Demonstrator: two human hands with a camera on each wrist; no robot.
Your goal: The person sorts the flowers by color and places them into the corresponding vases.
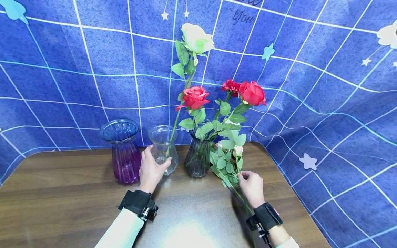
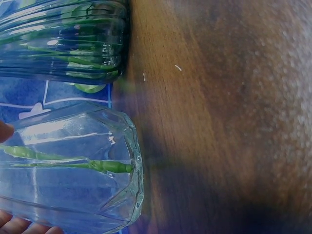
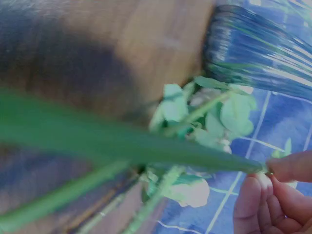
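My left hand (image 1: pixel 151 170) grips a clear glass vase (image 1: pixel 172 166), with the thumb across its front and the fingers on its left side. One tall white rose (image 1: pixel 197 39) leans in that vase; its green stem end (image 2: pixel 114 166) reaches the bottom in the left wrist view. Over at the right, my right hand (image 1: pixel 252 186) pinches a green flower stem (image 3: pixel 122 139) between thumb and fingertips. Beyond that hand, leafy stems with pale buds (image 1: pixel 238 151) lie on the table beside the dark vase. The held stem looks large and blurred in the right wrist view.
A dark grey ribbed vase (image 1: pixel 197 162) holds red flowers (image 1: pixel 252 93), close to the clear vase's right. Left of my left hand stands a blue-purple vase (image 1: pixel 125 158). The wooden table (image 1: pixel 62 203) backs onto a blue gridded cloth (image 1: pixel 108 51), which also hangs along the right.
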